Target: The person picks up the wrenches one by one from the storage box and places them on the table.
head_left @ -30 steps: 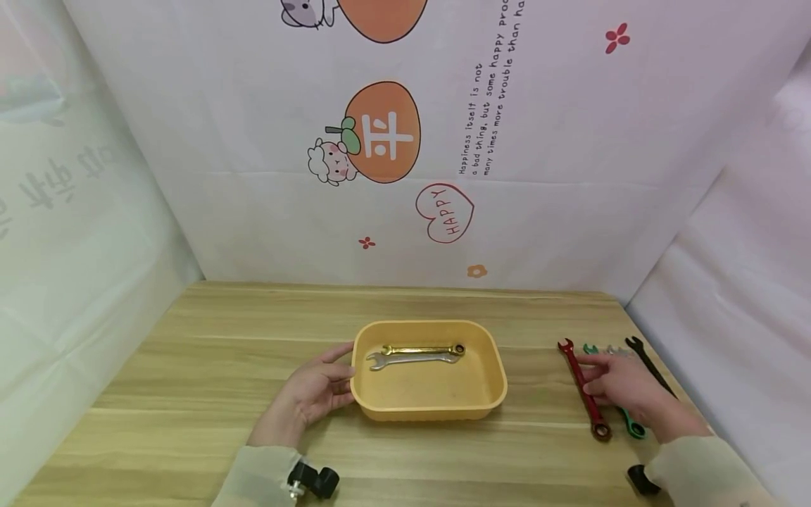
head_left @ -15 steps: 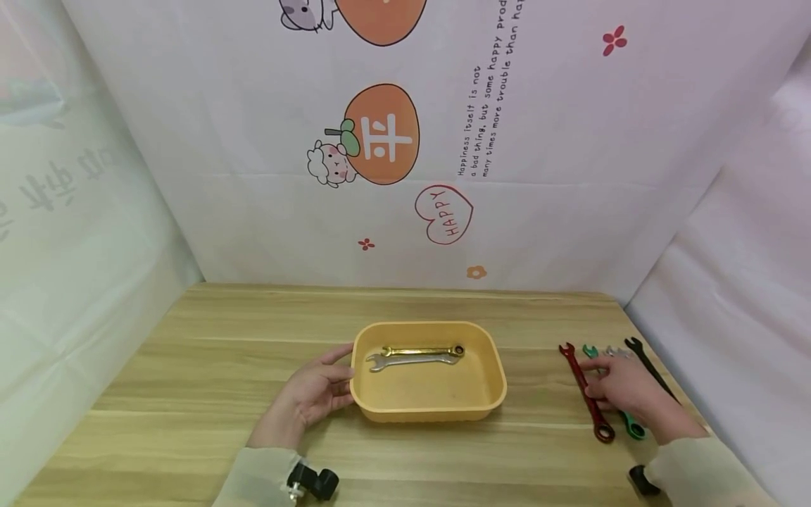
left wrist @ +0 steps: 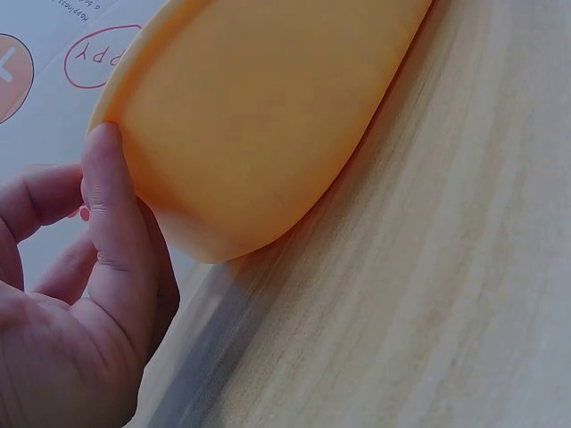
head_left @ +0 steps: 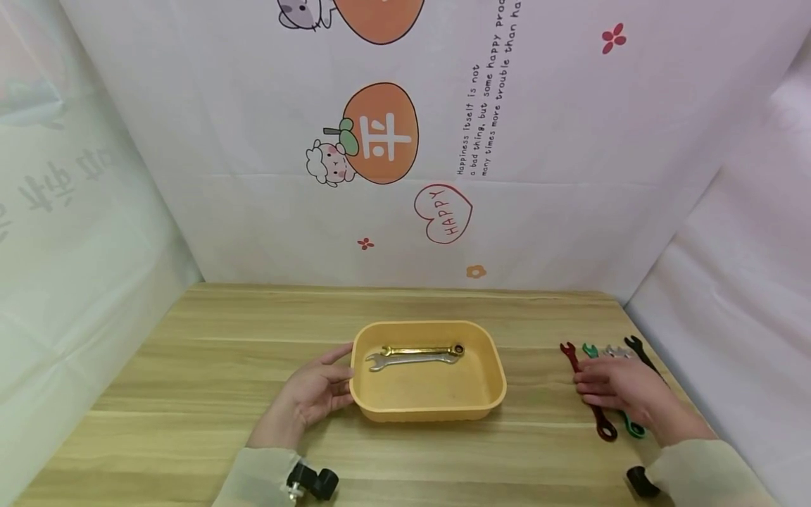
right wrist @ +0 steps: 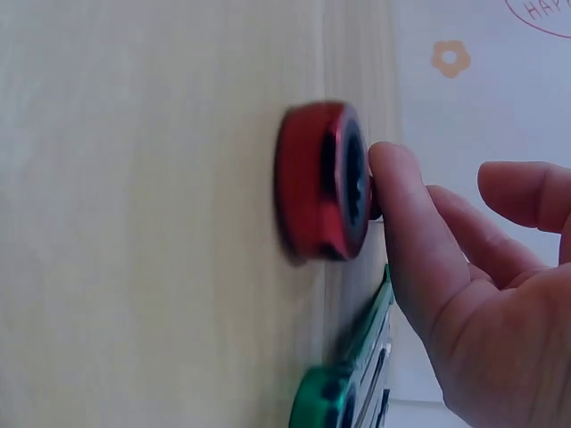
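My left hand (head_left: pixel 319 387) rests its fingers against the left end of a yellow plastic basin (head_left: pixel 428 415); in the left wrist view one fingertip (left wrist: pixel 105 138) is right at the rim. Inside the basin lie a gold wrench (head_left: pixel 421 350) and a silver wrench (head_left: pixel 412 360), side by side. My right hand (head_left: pixel 624 387) reaches over the handle of a red wrench (head_left: pixel 605 427) with fairly straight fingers, covering its middle. In the right wrist view the red wrench's ring end (right wrist: pixel 308 183) is close to a fingertip (right wrist: pixel 393 160), while another digit stands apart.
A green wrench (head_left: pixel 633 426) lies partly under my right hand. Beyond it are a silver wrench (head_left: pixel 617 351) and a black wrench (head_left: pixel 643 352) near the right edge of the wooden table (head_left: pixel 253 317). Printed white cloth (head_left: pixel 253 211) encloses the back and sides.
My right hand's fingers have spread over more of the red wrench's handle. The red wrench's ring end has shifted slightly right. My left hand stays at the basin.
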A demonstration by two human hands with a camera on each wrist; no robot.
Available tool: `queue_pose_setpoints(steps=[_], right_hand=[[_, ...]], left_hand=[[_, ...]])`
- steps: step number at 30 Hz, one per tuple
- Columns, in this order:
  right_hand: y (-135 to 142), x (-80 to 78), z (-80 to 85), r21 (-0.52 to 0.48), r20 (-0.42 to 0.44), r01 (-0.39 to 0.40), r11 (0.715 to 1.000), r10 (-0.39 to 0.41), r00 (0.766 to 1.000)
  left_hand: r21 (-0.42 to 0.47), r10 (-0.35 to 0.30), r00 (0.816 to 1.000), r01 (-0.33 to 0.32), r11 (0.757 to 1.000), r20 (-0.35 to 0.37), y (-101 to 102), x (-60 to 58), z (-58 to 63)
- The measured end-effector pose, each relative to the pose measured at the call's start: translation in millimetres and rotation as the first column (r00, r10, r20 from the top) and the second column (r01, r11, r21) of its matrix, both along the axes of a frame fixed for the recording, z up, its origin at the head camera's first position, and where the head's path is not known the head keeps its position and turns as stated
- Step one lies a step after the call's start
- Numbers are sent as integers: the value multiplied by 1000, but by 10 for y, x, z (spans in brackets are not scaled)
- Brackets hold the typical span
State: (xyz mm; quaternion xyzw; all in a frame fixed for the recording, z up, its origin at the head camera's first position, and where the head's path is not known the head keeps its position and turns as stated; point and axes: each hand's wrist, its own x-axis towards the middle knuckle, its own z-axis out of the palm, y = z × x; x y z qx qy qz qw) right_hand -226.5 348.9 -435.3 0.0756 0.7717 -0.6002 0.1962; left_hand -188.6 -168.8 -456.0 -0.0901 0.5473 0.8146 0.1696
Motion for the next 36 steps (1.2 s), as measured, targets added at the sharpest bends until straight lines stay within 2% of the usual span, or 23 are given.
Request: queue_pose_setpoints(steps=[16, 20, 23, 26, 29, 31, 33, 36], right_hand=[[120, 16, 31, 28, -15, -1, 1000, 1, 1000], [-26, 13, 113, 38, -81, -18, 999, 21, 996], [-280, -9, 243, -17, -180, -48, 999, 44, 983], [-591, -54, 383, -111, -295, -156, 982, 117, 948], [-927, -108, 494, -162, -396, -327, 931, 242, 886], [-1147, -141, 542, -136, -443, -424, 895, 328, 834], [-1353, -175, 547, -80, -461, -488, 869, 402, 791], [-1623, -224, 491, 3, -443, -538, 843, 484, 755]], left_hand=[[16, -11, 1000, 11, 1000, 1, -5, -11, 11], [11, -15, 1000, 16, 1000, -3, -25, -6, 41], [3, -10, 1000, 10, 1000, -4, -41, 1, 57], [-1, -9, 1000, 9, 1000, -3, -45, 9, 54], [1, -17, 1000, 17, 1000, -6, -38, 13, 42], [2, -22, 1000, 22, 1000, -8, -29, 13, 40], [0, -21, 1000, 21, 1000, -10, -20, 9, 36], [-19, -17, 1000, 17, 1000, -17, -7, 3, 40]])
